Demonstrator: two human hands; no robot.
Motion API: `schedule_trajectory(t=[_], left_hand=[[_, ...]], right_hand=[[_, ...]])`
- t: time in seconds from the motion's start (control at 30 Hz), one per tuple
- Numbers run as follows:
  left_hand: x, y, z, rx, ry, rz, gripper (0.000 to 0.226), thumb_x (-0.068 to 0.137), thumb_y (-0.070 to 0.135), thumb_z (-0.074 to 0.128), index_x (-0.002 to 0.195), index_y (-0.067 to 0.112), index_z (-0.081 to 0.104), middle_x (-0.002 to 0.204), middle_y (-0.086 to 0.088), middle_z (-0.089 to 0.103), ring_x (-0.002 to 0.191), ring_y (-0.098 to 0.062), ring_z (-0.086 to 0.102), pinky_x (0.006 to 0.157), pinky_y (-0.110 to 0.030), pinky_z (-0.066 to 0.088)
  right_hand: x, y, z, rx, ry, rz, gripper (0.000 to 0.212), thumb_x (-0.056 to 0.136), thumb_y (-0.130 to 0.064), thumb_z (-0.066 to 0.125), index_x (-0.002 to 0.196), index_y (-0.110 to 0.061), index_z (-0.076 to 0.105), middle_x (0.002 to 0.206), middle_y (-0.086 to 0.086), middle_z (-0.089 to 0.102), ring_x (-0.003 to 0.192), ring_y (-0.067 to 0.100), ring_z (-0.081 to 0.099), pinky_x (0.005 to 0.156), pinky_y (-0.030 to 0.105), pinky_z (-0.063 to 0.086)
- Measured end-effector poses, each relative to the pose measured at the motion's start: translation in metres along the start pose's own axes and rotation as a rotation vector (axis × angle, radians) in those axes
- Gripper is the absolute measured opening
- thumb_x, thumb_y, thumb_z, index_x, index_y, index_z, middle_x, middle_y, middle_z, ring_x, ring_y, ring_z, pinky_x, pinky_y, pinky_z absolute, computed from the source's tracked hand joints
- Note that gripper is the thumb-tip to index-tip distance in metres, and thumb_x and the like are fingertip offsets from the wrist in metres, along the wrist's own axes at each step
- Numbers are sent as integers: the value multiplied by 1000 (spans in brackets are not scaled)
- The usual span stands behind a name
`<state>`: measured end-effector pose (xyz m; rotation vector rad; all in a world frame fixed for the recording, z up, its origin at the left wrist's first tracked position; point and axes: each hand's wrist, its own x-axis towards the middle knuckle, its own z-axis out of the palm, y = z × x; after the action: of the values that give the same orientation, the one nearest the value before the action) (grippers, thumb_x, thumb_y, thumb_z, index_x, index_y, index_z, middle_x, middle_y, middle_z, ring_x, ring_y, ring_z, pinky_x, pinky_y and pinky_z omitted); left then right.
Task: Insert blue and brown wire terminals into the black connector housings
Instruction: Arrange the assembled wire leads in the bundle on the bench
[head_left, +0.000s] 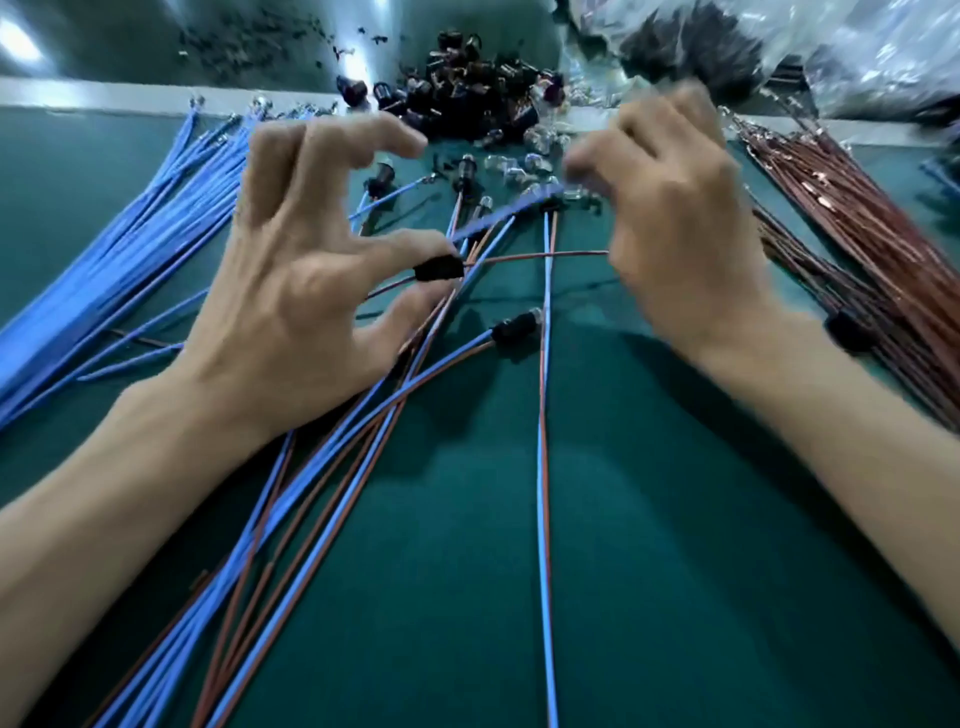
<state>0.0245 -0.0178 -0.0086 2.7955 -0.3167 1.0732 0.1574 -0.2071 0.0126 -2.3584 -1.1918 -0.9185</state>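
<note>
One housing (439, 268) in left hand (291, 291), wire (509, 210) in right hand (675, 244) (blurred); bag (857, 57): dark parts (691, 47).

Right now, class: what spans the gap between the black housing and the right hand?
Head view: a brown wire and a blue wire stretch between housing and right hand.

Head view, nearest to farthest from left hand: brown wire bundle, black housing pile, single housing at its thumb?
1. Single housing: pinched in the left hand.
2. Black housing pile: beyond its fingertips, top centre.
3. Brown wire bundle: far right.
</note>
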Motion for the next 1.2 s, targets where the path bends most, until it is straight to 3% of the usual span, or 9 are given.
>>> schedule_trajectory(t=[0.1, 0.17, 0.33, 0.43, 0.6, 0.8, 0.9, 1.03, 1.2], left_hand=[[-2, 0, 1, -21, -68, -59, 25, 92, 31, 63, 95, 10, 74, 110, -10, 65, 98, -34, 54, 84, -47, 48], [-2, 2, 0, -39, -68, -88, 26, 93, 30, 61, 94, 8, 74, 98, -6, 68, 87, -31, 58, 72, -47, 51], [-2, 7, -3, -129, -122, -100, 25, 92, 29, 61, 95, 7, 72, 95, -4, 68, 82, -24, 63, 71, -41, 54], [-1, 6, -3, -165, -142, -116, 25, 91, 30, 62, 95, 7, 71, 95, -2, 67, 79, -20, 62, 68, -40, 54], [0, 6, -3, -177, -143, -102, 22, 90, 27, 63, 94, 7, 70, 94, -2, 66, 78, -12, 55, 72, -31, 51], [2, 7, -4, -204, -166, -64, 18, 90, 21, 62, 96, 6, 70, 97, -2, 66, 84, -19, 62, 71, -39, 53], [2, 7, -4, -215, -186, -42, 21, 92, 23, 60, 97, 7, 71, 97, -2, 66, 84, -18, 62, 71, -37, 52], [3, 8, -5, -209, -168, -36, 19, 90, 23, 63, 96, 7, 71, 92, -3, 67, 78, -20, 62, 66, -39, 54], [3, 12, -4, -167, -164, -19, 16, 90, 20, 64, 94, 6, 71, 80, -4, 64, 71, -20, 57, 56, -39, 52]], right_hand=[[-25, 10, -9, 35, 66, 144, 15, 92, 3, 52, 93, 3, 67, 89, 21, 63, 91, 36, 55, 74, 16, 24], [-19, 15, -11, 24, 123, 197, 18, 94, -5, 50, 93, 4, 66, 90, 22, 63, 91, 38, 55, 73, 15, 24], [-22, 19, -9, 26, 160, 340, 22, 95, -10, 48, 98, 2, 66, 97, 19, 64, 92, 32, 57, 74, 11, 23], [-19, 20, -7, 89, 194, 403, 23, 98, -12, 45, 100, 1, 64, 99, 18, 62, 78, 31, 62, 69, 15, 31], [-20, 5, -5, 342, 108, 118, 17, 94, -3, 52, 104, 8, 60, 93, 21, 58, 64, 19, 59, 65, 3, 39], [-23, -16, -1, 430, -77, -163, 23, 93, -20, 61, 103, -1, 69, 88, 14, 55, 72, 23, 53, 70, 31, 48], [-22, -17, 0, 397, -39, -155, 21, 93, -20, 60, 89, -3, 72, 80, 11, 46, 74, 21, 45, 63, 31, 44], [-22, -15, -1, 410, 27, -37, 14, 92, -2, 55, 84, 4, 64, 85, 7, 39, 72, 12, 39, 62, 15, 35], [-24, -18, 1, 444, -98, -103, 19, 95, -14, 54, 94, 3, 64, 88, 14, 52, 65, 18, 47, 57, 35, 46]])
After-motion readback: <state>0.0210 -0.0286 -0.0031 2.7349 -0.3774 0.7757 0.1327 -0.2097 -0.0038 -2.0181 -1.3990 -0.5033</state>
